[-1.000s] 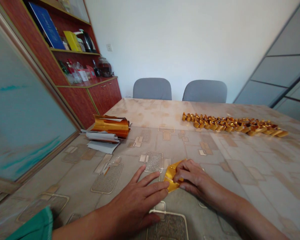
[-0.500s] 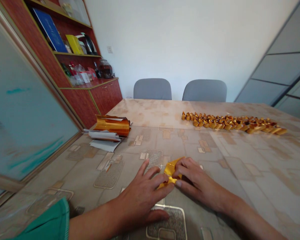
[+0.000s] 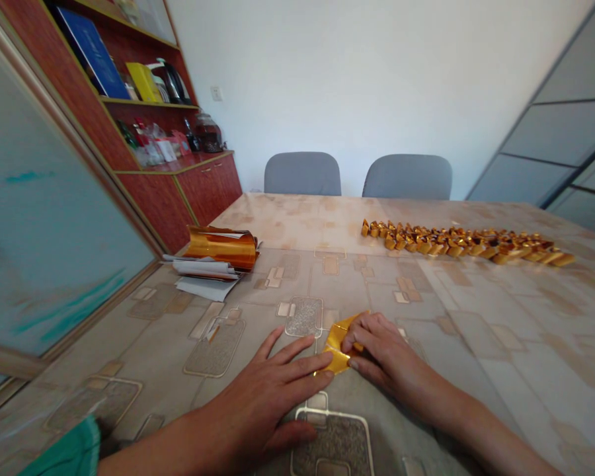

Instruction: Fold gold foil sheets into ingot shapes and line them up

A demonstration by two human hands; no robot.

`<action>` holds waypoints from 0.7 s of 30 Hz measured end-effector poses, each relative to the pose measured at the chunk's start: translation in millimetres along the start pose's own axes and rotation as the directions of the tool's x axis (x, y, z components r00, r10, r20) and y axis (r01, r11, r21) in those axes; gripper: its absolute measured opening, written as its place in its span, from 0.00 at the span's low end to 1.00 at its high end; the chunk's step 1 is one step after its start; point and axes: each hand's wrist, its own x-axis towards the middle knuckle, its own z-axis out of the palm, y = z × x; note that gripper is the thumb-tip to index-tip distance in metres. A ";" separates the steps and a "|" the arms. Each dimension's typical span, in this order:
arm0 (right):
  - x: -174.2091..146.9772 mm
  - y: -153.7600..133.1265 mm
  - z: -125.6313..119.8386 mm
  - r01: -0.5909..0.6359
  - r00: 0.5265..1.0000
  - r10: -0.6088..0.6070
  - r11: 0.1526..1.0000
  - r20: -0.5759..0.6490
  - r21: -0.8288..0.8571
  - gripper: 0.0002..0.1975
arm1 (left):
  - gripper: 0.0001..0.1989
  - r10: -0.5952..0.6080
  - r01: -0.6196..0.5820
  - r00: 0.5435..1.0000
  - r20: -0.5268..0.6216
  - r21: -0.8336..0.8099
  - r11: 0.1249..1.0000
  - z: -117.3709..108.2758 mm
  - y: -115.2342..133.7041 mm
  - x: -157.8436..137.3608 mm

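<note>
A small piece of gold foil paper [image 3: 338,360], partly folded, lies on the patterned tablecloth in front of me. My left hand [image 3: 287,373] rests flat with fingers spread, its index and middle fingertips on the paper's left edge. On the paper's right side, my right hand [image 3: 377,347] has its thumb and curled fingers closed on it, hiding that part. Farther back on the right stand rows of folded gold paper pieces [image 3: 456,242]. To the left lies a curled stack of gold foil sheets [image 3: 223,246] with white backing sheets.
The table [image 3: 287,218] has a patterned cover. Two grey chairs [image 3: 302,173] stand behind its far edge. A red cabinet [image 3: 208,188] with shelves holding a kettle and several other items is at the left, beside a frosted glass door [image 3: 44,198].
My left hand has drawn slightly left and its fingers have flattened out, uncovering more of the gold paper. My right hand keeps nearly the same place. The view has shifted slightly.
</note>
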 end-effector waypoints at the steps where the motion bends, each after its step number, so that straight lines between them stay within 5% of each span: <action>1: 0.3 0.2 0.0 0.001 1.000 -0.001 1.000 -0.003 0.001 0.05 | 0.30 0.005 -0.005 1.000 -0.015 0.010 1.000 1.1 -1.1 0.6; 10: 0.9 -1.1 -3.9 0.021 1.000 -0.021 1.000 -0.006 -0.003 0.02 | 0.42 0.041 -0.043 0.998 0.039 0.054 0.998 5.6 -7.7 -10.9; 16: 1.2 -0.3 -3.5 0.039 0.999 -0.039 0.999 -0.013 0.009 0.02 | 0.31 0.121 -0.113 0.991 -0.050 0.133 0.985 -0.2 -12.4 -18.0; 21: 4.9 -0.1 -7.9 0.058 0.998 -0.058 0.997 -0.004 0.058 0.06 | 0.12 0.098 -0.077 0.977 -0.190 0.114 0.990 -9.5 -1.2 13.8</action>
